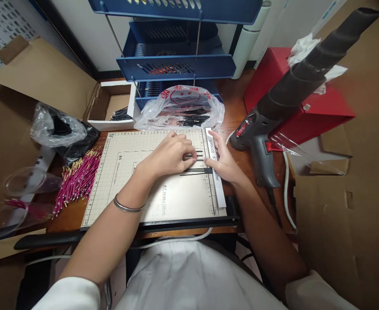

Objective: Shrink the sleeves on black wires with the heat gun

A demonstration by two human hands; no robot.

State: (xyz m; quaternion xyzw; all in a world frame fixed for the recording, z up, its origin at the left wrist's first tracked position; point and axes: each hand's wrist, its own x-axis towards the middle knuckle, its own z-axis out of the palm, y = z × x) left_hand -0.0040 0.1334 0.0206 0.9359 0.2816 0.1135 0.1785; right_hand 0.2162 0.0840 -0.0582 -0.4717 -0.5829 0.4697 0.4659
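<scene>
A cream paper trimmer board with printed grid lines and sizes lies in front of me. Several thin black rods lie across its right part, with their ends by the white guide strip. My left hand is closed above the board, its thumb and fingers pinched on thin black rods, partly hidden by the fingers. Against the strip rests my right hand, fingers spread, with the thumb reaching over the strip to the rod ends.
Pink sticks with gold tips are piled left of the board, beside clear plastic cups. Behind are a plastic bag, a white box and blue racks. A heat gun stands right, before a red box.
</scene>
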